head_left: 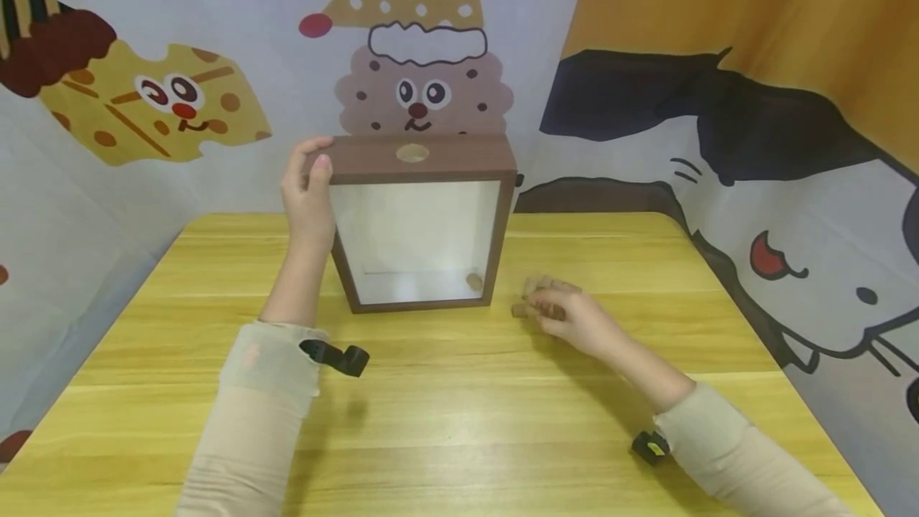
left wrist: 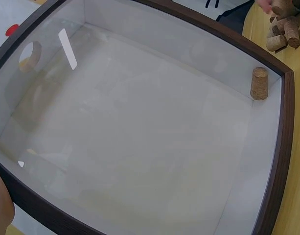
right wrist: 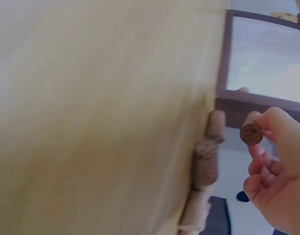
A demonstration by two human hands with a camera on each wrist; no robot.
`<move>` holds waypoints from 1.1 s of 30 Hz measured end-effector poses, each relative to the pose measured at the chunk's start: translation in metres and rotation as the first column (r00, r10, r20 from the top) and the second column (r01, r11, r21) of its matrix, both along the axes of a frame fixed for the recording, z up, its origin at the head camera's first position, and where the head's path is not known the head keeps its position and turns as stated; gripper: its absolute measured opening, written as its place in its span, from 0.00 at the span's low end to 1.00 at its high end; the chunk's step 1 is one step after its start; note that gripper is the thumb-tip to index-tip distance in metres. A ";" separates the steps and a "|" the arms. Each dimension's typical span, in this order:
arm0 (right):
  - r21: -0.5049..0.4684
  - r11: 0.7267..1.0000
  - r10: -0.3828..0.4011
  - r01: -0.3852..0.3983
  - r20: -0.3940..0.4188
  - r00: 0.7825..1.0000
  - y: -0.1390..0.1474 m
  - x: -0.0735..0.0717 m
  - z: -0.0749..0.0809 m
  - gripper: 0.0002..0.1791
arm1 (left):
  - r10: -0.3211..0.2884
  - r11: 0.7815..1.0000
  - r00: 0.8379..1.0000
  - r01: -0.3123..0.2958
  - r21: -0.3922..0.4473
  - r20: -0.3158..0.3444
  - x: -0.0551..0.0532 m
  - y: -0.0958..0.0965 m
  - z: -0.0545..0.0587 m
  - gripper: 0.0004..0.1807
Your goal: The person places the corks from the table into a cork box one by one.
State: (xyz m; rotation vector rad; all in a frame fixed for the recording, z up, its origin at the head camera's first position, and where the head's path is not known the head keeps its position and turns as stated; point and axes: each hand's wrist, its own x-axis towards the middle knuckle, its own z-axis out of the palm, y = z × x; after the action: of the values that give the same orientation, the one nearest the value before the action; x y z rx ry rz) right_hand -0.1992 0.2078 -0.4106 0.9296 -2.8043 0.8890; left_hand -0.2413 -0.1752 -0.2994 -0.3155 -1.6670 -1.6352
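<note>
Brown-framed box (head_left: 459, 156) is holding one cork (left wrist: 259, 84); left hand (head_left: 307, 198) is gripping its corner, right hand (head_left: 577, 319) pinching another cork (right wrist: 251, 132), loose corks (right wrist: 205, 165) waiting outside.

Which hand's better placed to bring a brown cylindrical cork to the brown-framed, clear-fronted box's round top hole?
Likely the right hand: it pinches a cork near more corks, while the left hand grips the box at its top left corner.

A yellow wood-grain table (head_left: 445, 413) bears an upright brown-framed box (head_left: 467, 155) and, near it, loose corks (left wrist: 291, 32).
</note>
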 end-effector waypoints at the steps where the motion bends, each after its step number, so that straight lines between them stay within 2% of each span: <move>1: -0.016 1.000 0.003 -0.003 0.006 1.000 -0.002 0.001 0.003 0.19 | 0.000 1.000 1.000 0.000 0.001 0.001 0.000 0.000 0.000 0.29; 4: -0.065 0.998 0.024 -0.024 -0.006 1.000 -0.007 0.005 0.014 0.19 | 0.003 1.000 1.000 -0.003 0.003 0.006 0.000 0.001 0.000 0.28; 8: -0.132 0.990 0.045 -0.053 -0.064 0.997 -0.015 0.010 0.030 0.18 | 0.010 1.000 1.000 -0.010 0.004 0.016 0.001 0.000 0.001 0.28; 14: -0.266 0.959 0.057 -0.095 -0.148 0.987 -0.031 0.017 0.057 0.18 | 0.011 1.000 0.999 -0.011 -0.005 0.030 0.001 0.000 0.000 0.28; 18: -0.339 0.930 0.060 -0.140 -0.236 0.970 -0.045 0.021 0.078 0.20 | 0.012 1.000 0.999 -0.012 -0.008 0.033 0.002 0.000 0.000 0.26; 23: -0.415 0.883 0.064 -0.217 -0.351 0.934 -0.064 0.023 0.107 0.20 | 0.013 1.000 1.000 -0.013 -0.005 0.013 0.001 0.000 0.000 0.27; 28: -0.457 0.851 0.063 -0.257 -0.397 0.915 -0.082 0.022 0.136 0.19 | 0.007 1.000 1.000 -0.007 -0.001 0.009 0.001 0.001 0.001 0.27; 33: -0.486 0.822 0.066 -0.296 -0.435 0.898 -0.102 0.013 0.163 0.18 | 0.011 1.000 1.000 -0.011 -0.008 0.020 0.001 0.000 0.001 0.27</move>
State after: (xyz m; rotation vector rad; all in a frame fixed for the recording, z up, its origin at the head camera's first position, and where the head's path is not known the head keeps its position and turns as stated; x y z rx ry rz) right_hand -0.1864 0.1062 -0.2474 1.1322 -1.9723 1.2570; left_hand -0.2403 -0.1747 -0.2982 -0.2942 -1.6873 -1.6296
